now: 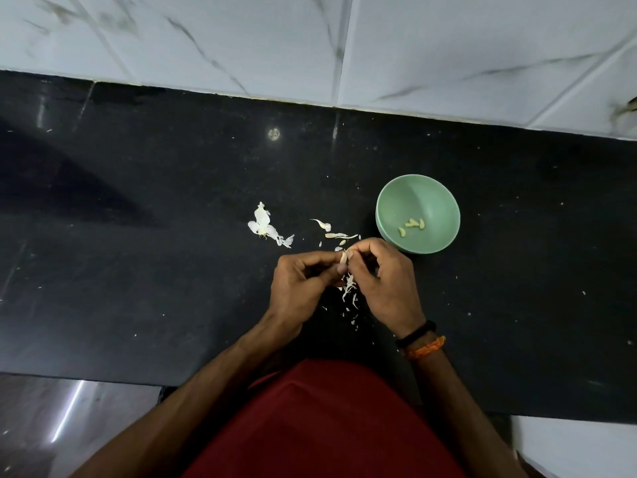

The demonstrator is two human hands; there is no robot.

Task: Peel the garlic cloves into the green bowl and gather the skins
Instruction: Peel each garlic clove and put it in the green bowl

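Note:
My left hand (300,284) and my right hand (382,281) meet over the black counter, fingertips pinched together on one garlic clove (344,258). Loose skin (349,288) hangs down between the two hands. The green bowl (389,198) stands just beyond my right hand and holds several peeled cloves (412,225). White skins lie on the counter: a larger clump (263,224) to the left, thin strips (336,232) in front of my fingers, small flakes (351,313) under my wrists.
The black stone counter (138,236) runs left to right, with a white marble-tiled wall (310,39) behind it. Its near edge is at my waist, where my red shirt (327,426) shows. Bands circle my right wrist (418,339).

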